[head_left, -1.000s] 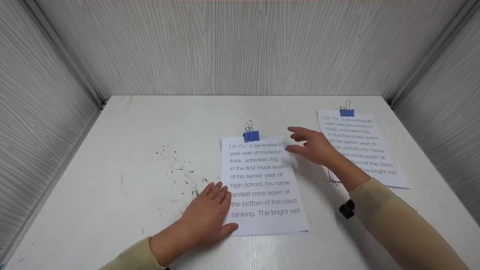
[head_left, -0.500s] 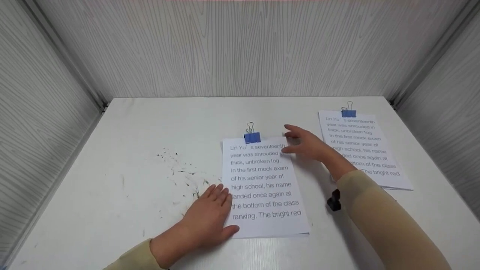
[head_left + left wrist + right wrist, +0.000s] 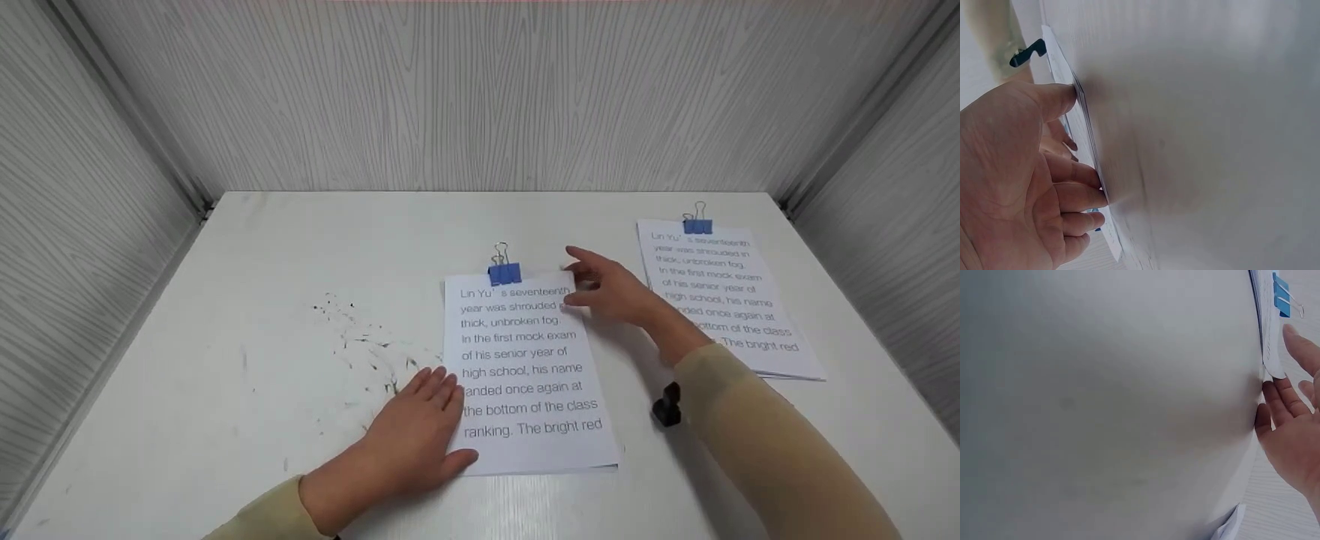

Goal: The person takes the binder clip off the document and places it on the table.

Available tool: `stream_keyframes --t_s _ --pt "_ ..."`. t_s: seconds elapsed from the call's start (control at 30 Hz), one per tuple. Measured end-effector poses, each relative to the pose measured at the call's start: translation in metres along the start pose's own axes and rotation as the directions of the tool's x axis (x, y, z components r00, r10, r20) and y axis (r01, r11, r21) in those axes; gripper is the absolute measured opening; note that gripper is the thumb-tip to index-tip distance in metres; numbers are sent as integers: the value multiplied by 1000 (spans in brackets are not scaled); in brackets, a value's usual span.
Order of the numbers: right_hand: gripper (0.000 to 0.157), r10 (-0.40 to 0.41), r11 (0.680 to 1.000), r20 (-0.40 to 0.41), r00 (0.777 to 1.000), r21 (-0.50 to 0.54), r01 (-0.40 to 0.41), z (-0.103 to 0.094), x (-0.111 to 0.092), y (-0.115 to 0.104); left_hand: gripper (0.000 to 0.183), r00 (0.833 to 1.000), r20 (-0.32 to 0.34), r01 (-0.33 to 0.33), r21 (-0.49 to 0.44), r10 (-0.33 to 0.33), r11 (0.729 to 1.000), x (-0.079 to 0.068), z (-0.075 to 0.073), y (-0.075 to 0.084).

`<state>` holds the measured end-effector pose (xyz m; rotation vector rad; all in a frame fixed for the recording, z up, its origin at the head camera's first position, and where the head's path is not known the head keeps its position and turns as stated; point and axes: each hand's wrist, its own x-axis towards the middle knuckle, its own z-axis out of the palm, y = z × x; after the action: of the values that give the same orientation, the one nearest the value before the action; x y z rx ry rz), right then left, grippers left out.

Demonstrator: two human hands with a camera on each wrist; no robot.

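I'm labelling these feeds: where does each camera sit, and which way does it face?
Head: worn on the head, faces forward and down at the centre stack and right stack; left hand, right hand, sleeves show.
Left wrist: on that wrist, faces the left hand, centre stack's edge and tabletop; right hand beyond.
Right wrist: on that wrist, faces the right hand by the centre stack's corner.
Head and right wrist share the centre stack's blue clip.

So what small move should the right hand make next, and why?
Perhaps gently pinch the nearer paper stack at its upper right corner: the right hand is right there, and the left hand touches the left edge, which may steady it.
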<state>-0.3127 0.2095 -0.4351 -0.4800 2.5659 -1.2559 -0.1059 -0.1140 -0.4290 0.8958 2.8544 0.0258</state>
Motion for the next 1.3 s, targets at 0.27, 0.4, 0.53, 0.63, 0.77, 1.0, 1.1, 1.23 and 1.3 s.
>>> stream_keyframes --t_s 0.27,0.4,0.53,0.63,0.77,1.0,1.1,1.23,1.3 --pt "81 83 987 -29 996 143 -78 3 -2 0 83 1000 -12 -5 6 5 1000 -1 0 1" --pt "80 134 982 -56 989 144 -125 3 -4 -1 83 1000 -9 -4 11 4 1000 -1 0 1" --pt "78 151 979 -55 987 147 -142 4 -8 -4 83 1000 -3 -2 16 2 1000 -1 -1 2" --pt "72 138 976 -21 990 174 -132 6 -10 -6 83 1000 -5 -5 26 5 1000 -2 -2 3" --pt "63 111 975 21 994 190 -113 8 -10 -8 83 1000 -15 -8 28 9 1000 -2 -1 3" --pt "59 87 977 33 996 192 -91 7 -3 -4 84 999 -32 -15 8 15 1000 0 0 1" --pt "58 68 979 7 998 194 -68 7 -3 -4 85 1000 -28 -9 8 9 1000 0 -1 0" --pt "55 33 982 -48 998 186 -23 9 -8 -11 83 999 -49 -9 19 9 1000 -1 0 -2" --pt "55 22 983 -65 998 184 -10 9 -11 -15 82 997 -77 -7 15 8 1000 0 -1 -5"
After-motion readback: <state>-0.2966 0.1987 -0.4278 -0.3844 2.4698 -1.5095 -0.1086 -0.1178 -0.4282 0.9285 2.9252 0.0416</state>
